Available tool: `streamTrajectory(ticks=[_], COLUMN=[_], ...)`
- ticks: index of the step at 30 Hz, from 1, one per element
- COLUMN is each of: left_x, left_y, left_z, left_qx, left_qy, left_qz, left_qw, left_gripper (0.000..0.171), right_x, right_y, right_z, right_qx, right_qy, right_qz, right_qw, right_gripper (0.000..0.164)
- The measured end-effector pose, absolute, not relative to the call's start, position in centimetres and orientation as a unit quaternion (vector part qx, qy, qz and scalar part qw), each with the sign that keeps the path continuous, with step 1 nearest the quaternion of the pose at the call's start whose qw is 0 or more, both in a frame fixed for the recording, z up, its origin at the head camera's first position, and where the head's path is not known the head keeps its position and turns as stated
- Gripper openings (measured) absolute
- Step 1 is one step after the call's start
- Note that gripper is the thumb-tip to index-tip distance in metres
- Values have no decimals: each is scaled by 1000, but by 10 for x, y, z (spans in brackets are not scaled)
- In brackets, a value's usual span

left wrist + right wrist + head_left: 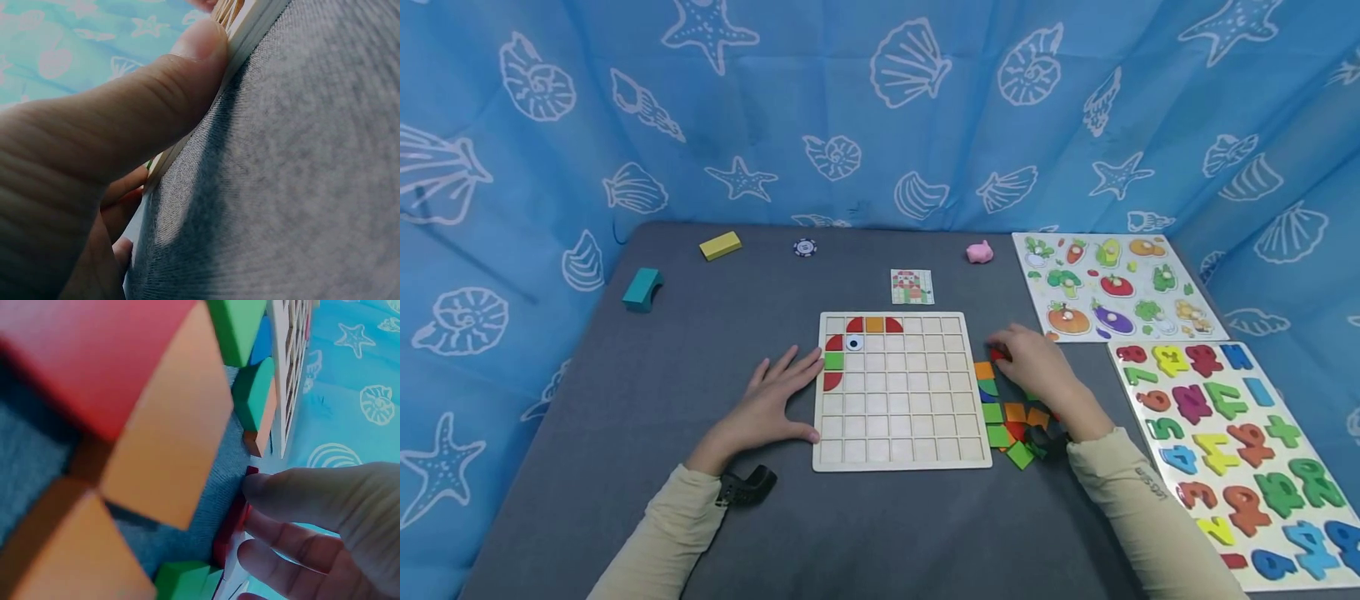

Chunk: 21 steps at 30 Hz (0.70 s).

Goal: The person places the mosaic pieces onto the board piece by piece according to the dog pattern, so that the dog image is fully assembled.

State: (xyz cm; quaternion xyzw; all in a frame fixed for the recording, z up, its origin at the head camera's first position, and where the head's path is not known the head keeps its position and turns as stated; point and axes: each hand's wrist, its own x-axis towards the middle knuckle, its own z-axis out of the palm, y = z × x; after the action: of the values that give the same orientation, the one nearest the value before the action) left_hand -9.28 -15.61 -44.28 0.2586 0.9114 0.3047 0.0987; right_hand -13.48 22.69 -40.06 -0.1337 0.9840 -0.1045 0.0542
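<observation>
A pale wooden grid board (902, 408) lies on the table, with red rounded pieces (832, 381), an orange square (875, 325), a green square (834, 360) and a white eye tile (854, 342) in its upper left cells. My left hand (777, 404) has its fingers spread, with thumb and fingertips against the board's left edge. Right of the board, my right hand (1037, 367) pinches a red piece (232, 528) between thumb and fingers; its full outline is hidden. Below that hand is a loose pile of orange squares (1015, 412), green squares (997, 436) and other coloured pieces.
A small picture card (912, 287) lies behind the board. Farther back are a teal block (642, 289), a yellow block (720, 246), a poker chip (805, 247) and a pink pig figure (980, 252). A vegetable puzzle (1131, 312) and a number puzzle (1217, 517) occupy the right side.
</observation>
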Motion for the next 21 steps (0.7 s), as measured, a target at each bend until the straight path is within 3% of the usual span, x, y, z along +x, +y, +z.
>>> streamTrajectory(ticks=[10,21], left_x=[-94,-93], left_y=[-156,-155], left_z=[-443,-445], left_qx=[259,258], left_qy=[912,913], left_qz=[304,302], left_qw=[97,93], left_gripper=[105,106], right_x=[-137,-154], right_y=[215,126], right_z=[-398,-388], right_qx=[-135,-237], right_qy=[985,963], right_qz=[-106,-129], right_qw=[2,-20], right_gripper=[17,15])
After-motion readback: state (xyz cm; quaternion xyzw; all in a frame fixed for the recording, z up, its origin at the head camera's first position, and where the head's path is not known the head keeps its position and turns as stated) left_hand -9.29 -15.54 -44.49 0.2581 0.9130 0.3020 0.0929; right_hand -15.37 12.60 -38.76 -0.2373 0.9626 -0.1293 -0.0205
